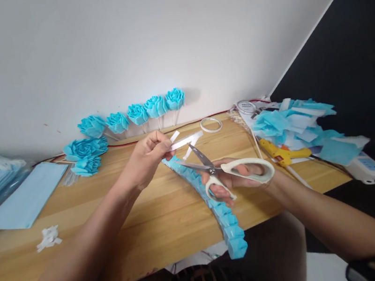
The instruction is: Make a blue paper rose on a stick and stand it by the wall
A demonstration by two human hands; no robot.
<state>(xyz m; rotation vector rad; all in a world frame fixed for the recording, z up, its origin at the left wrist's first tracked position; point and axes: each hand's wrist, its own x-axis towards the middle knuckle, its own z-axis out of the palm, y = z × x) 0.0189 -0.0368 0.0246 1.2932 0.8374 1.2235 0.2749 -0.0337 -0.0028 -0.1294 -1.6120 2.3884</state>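
Note:
Between the thumb and fingers of my left hand (150, 153) is a thin white strip (185, 140), its free end pointing right. My right hand (237, 175) has its fingers through the handles of white-handled scissors (212, 170). Their blades are spread apart, just below and right of the strip. Under the scissors a long row of folded blue petals (228, 219) runs across the table and over its front edge. Part of that row is hidden by my right hand and the scissors.
Several blue paper flowers (138, 114) on sticks lean along the wall. Blue sheets (27, 196) and white scraps (49, 237) lie at left. At right are a yellow glue gun (284, 152), a heap of blue pieces (294, 121) and a power strip (366, 169). A tape roll (211, 125) lies behind my hands.

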